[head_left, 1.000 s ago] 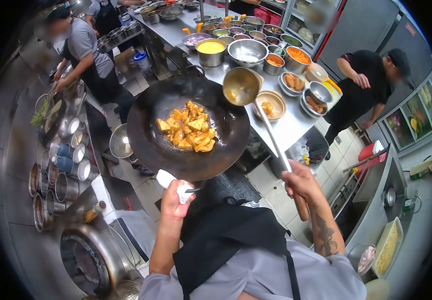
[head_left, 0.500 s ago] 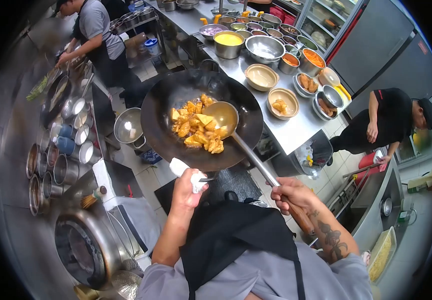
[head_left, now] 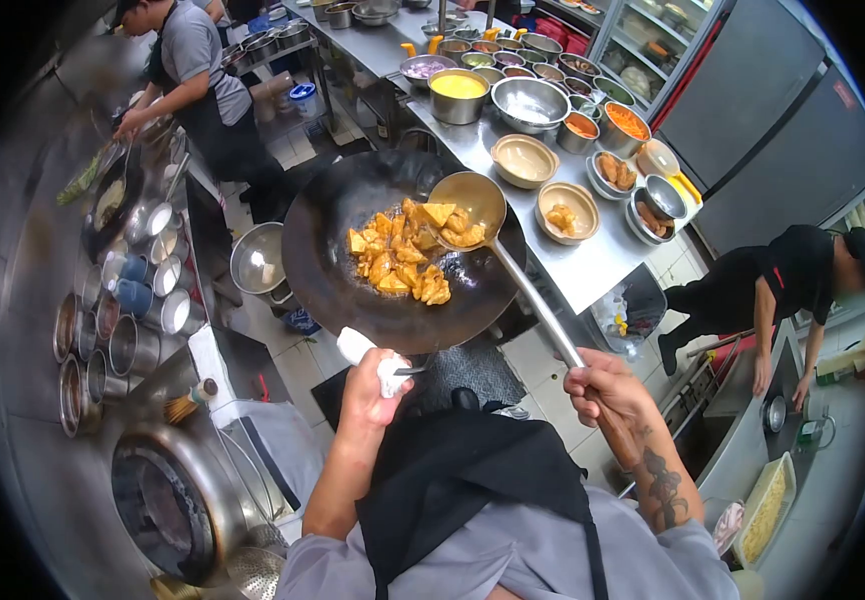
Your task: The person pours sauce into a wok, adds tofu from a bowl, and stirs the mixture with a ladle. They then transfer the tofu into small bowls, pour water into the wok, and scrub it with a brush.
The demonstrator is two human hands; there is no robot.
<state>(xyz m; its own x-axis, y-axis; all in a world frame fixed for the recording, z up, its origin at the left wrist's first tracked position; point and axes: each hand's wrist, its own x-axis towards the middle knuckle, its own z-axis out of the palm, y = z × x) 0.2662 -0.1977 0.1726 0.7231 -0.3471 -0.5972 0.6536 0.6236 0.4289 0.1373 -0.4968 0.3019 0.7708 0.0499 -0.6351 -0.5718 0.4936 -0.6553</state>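
Observation:
Sauce-coated yellow-brown chunks (head_left: pixel 391 258) lie in the middle of a dark wok (head_left: pixel 328 305), held out in front of me. My left hand (head_left: pixel 373 388) is closed around the wok's handle, with a folded white cloth (head_left: pixel 355 346) in its grip. In my right hand (head_left: pixel 608 393) is a long-handled metal ladle (head_left: pixel 541 308), grasped near its handle end. Several chunks sit in the ladle's bowl, which is over the wok's right side. Just beyond the wok, a clay pot (head_left: pixel 590 222) holds a few similar pieces. A second clay pot (head_left: pixel 524 157) stands behind it.
A steel counter (head_left: pixel 585 275) carries a yellow-filled pot (head_left: pixel 458 108), a steel bowl (head_left: pixel 531 100) and many ingredient containers. A steel pan (head_left: pixel 258 258) is left of the wok. One co-worker (head_left: pixel 203 90) stands back left; another (head_left: pixel 788 275) bends at the right.
The ladle has moved up and right within the wok and now carries chunks. My right hand has shifted slightly right. The wok has dropped slightly. The right co-worker has bent further over the counter.

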